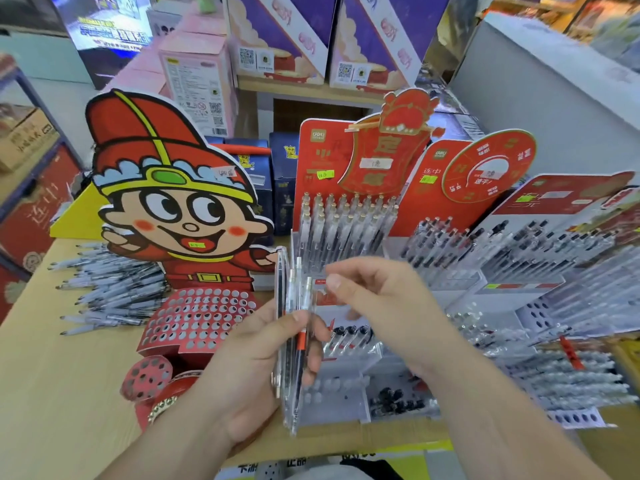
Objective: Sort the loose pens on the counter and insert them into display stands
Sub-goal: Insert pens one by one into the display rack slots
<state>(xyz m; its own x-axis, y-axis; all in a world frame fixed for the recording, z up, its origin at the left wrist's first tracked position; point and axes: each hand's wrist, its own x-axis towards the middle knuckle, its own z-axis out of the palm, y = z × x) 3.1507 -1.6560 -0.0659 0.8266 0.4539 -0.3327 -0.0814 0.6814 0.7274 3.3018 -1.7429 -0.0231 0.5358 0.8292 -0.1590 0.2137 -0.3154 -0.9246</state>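
My left hand (pixel 252 368) grips a bundle of several clear pens (pixel 291 327) held upright over the counter's front. My right hand (pixel 377 299) hovers just right of the bundle's tops, thumb and fingers bent near a pen end, nothing clearly gripped. Behind the hands stands a clear tiered display stand (pixel 346 393) with a red backboard (pixel 322 157), its back rows filled with pens. A red cartoon-figure stand (pixel 197 320) with many round holes sits to the left, its holes empty. A pile of loose pens (pixel 114 289) lies on the counter at far left.
More clear stands full of pens (pixel 519 251) crowd the right side, with a red round-dial sign (pixel 485 168) behind. Blue boxes (pixel 280 174) and pink and purple cartons (pixel 284 39) stand at the back. Bare wooden counter (pixel 62 393) shows at the front left.
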